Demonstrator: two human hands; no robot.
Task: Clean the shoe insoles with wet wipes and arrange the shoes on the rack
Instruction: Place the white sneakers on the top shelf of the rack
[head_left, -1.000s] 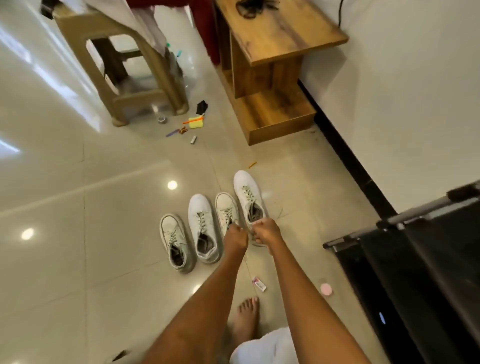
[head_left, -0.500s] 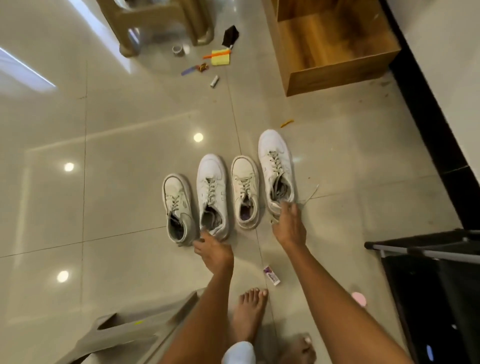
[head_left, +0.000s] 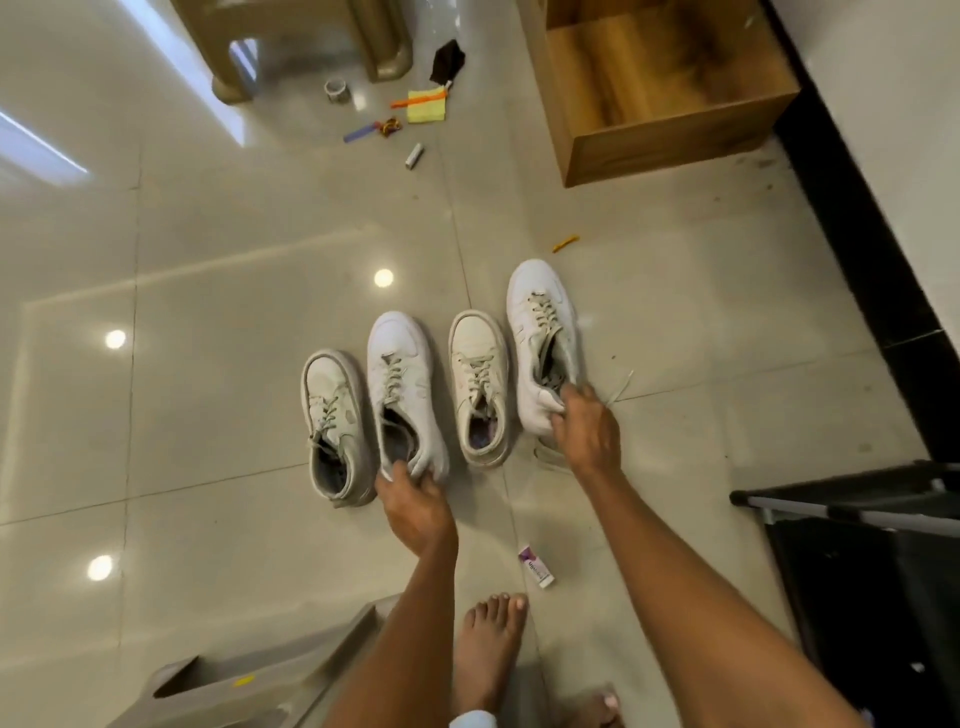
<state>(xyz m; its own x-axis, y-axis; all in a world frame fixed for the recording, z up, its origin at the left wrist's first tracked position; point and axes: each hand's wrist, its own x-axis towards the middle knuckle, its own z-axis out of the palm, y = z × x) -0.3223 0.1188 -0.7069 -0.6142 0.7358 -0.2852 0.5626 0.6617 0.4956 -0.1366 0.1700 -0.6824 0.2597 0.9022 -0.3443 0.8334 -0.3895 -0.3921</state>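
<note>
White leather sneakers, four of them, stand in a row on the pale tiled floor (head_left: 208, 415), toes pointing away from the person and heels toward the bare feet, each long axis running near to far. Half a second ago the left hand (head_left: 415, 506) hung short of the heels with nothing in it — now its fingers curl round the heel of the second shoe from the left (head_left: 402, 384). The right hand (head_left: 587, 431) keeps its pinch on the heel collar of the rightmost shoe (head_left: 543, 332), which sits further forward than the others and tips slightly leftward. So both of the taller pair look gripped, probably for carrying to the rack (head_left: 852, 512), just right of the right hand's fingers. The two low cream shoes — one (head_left: 332, 410) left of the left fingers, one (head_left: 479, 374) between the hands — lie untouched. I see no wet wipe in either hand.
</note>
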